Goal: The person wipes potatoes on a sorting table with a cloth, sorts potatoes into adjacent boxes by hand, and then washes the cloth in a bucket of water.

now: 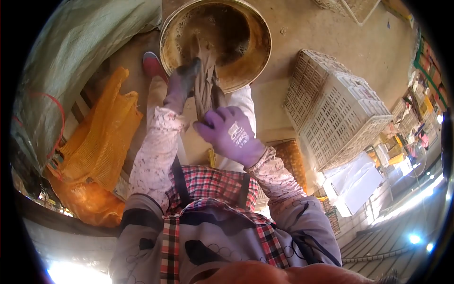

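A twisted, wet-looking brown-grey cloth (205,83) stretches between my hands, its far end hanging into a large round bucket (263,40) of murky brown water. My left hand (182,83), in a purple glove with dark fingers, is closed on the cloth's left side near the bucket's rim. Nearer my body, my right hand (231,135), in a purple glove with white print, has its fingers closed round the near end of the cloth. Some of the left fingers are hidden behind the cloth. Patterned sleeve covers reach both wrists.
White plastic crates (338,111) stand on the floor to the right, with a white box (352,182) nearer me. On the left lies an orange mesh sack (101,137) beside a grey-green sheet (80,47). A red shoe (153,65) shows left of the bucket.
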Action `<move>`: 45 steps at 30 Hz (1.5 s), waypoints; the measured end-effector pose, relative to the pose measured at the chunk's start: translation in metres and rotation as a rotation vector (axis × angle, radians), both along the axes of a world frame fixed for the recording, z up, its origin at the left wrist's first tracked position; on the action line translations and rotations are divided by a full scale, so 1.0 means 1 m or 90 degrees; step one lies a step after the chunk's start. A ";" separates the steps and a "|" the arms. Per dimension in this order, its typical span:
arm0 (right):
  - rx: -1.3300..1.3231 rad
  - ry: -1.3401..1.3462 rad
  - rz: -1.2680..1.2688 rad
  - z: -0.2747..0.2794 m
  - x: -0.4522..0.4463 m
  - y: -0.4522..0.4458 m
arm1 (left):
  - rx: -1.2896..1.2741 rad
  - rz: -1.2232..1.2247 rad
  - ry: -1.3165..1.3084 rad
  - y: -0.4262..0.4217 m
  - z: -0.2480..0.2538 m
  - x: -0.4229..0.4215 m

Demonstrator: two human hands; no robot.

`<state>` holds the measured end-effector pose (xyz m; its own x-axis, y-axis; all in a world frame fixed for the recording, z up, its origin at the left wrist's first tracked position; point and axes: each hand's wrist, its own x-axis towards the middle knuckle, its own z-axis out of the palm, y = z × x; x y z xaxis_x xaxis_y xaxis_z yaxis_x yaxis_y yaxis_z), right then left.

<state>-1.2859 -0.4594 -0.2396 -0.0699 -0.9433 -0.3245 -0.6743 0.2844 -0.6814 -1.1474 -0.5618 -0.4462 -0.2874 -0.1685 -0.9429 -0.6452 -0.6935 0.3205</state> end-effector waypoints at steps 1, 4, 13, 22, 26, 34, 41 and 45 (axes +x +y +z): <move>-0.023 0.002 0.017 0.003 0.001 0.000 | -0.081 -0.071 -0.029 0.009 -0.040 0.010; -0.048 0.000 0.061 0.011 0.000 0.004 | -0.282 -0.290 -0.034 -0.002 0.022 -0.031; 0.074 -0.016 0.011 0.015 0.006 0.018 | -0.257 -0.394 -0.025 -0.020 0.073 -0.015; 0.336 -0.078 -0.327 -0.041 0.008 0.047 | -0.024 0.366 0.315 -0.041 0.112 0.041; 0.365 -0.092 -0.447 -0.046 -0.003 0.053 | 0.302 0.596 0.506 -0.055 0.104 0.057; -0.093 -0.006 -0.527 -0.045 -0.025 0.054 | -0.467 -0.107 0.239 -0.051 0.143 0.063; 0.069 -0.176 -0.298 -0.050 -0.031 0.048 | -0.589 -0.261 0.002 -0.049 0.158 0.069; 0.056 -0.096 -0.335 -0.080 -0.038 0.028 | -0.502 -0.077 0.200 -0.048 0.186 0.042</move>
<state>-1.3238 -0.4317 -0.3196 -0.4718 -0.7623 -0.4431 -0.3225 0.6169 -0.7179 -1.1052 -0.6100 -0.2598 -0.5739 -0.6930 -0.4362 -0.5010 -0.1243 0.8565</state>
